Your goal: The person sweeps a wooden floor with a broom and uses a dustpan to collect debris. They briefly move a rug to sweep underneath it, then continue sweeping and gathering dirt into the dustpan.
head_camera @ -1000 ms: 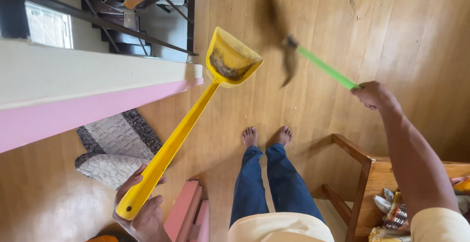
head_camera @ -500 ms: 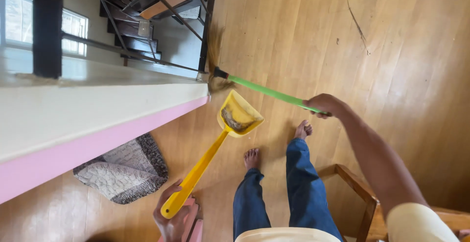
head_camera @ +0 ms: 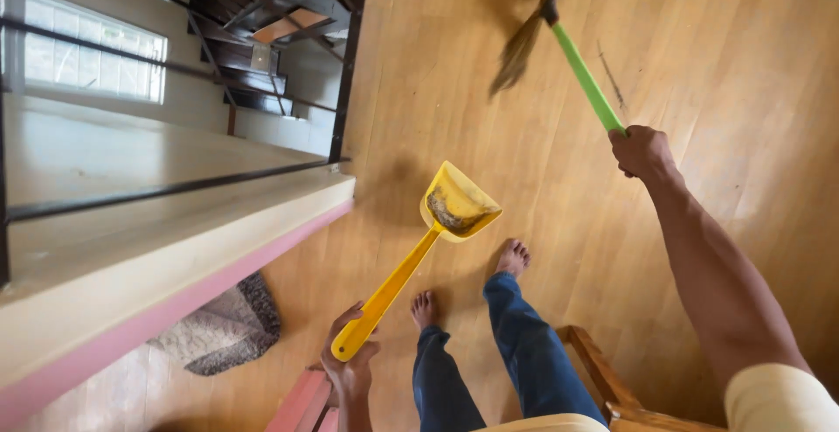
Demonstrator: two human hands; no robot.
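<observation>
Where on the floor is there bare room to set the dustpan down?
Bare wood floor lies beyond the dustpan, right of the broom, and between dustpan and wall ledge. It is crowded near the feet, the rug and the wooden chair.

A grey patterned rug (head_camera: 223, 331) lies on the wooden floor (head_camera: 717, 56) at lower left, partly under a cream ledge with a pink edge (head_camera: 175, 240). A dark staircase (head_camera: 262, 30) and a bright window (head_camera: 92, 56) fill the upper left. A wooden chair frame (head_camera: 603, 380) sits at the bottom right.
</observation>
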